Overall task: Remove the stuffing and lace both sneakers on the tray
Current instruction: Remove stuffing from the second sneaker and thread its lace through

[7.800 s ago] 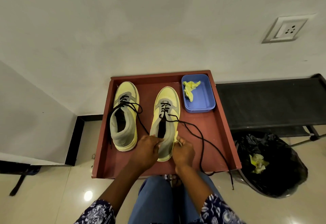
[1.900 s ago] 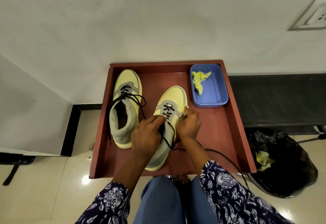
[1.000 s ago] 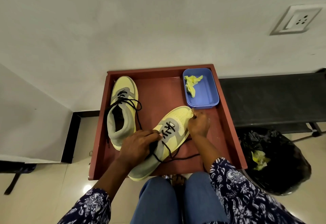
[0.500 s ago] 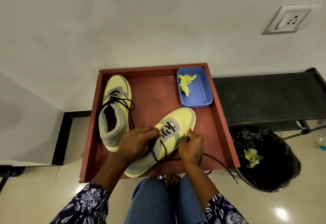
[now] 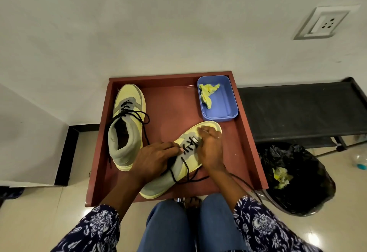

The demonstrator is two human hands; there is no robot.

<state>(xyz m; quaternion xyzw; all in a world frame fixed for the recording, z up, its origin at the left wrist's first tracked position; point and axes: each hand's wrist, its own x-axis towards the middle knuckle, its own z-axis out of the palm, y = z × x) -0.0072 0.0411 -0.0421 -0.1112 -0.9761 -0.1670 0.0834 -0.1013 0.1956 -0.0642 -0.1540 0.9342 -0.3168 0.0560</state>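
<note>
Right hand shifts up onto the laces

Compared with half a second ago, the right hand (image 5: 208,148) sits higher on the tilted right sneaker (image 5: 178,164), over its upper eyelets; the black lace (image 5: 190,179) now trails beneath the wrist.

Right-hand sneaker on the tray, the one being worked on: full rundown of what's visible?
The right sneaker is pale yellow with grey panels, a grey collar and a light sole; it looks like suede or mesh. It lies sole-down on the red tray, turned diagonally, toe toward the blue container, heel at the near edge. The black lace crosses the lower eyelets; loose ends trail over the near edge. The left hand grips the collar and tongue area, the right hand pinches at the eyelets.
</note>
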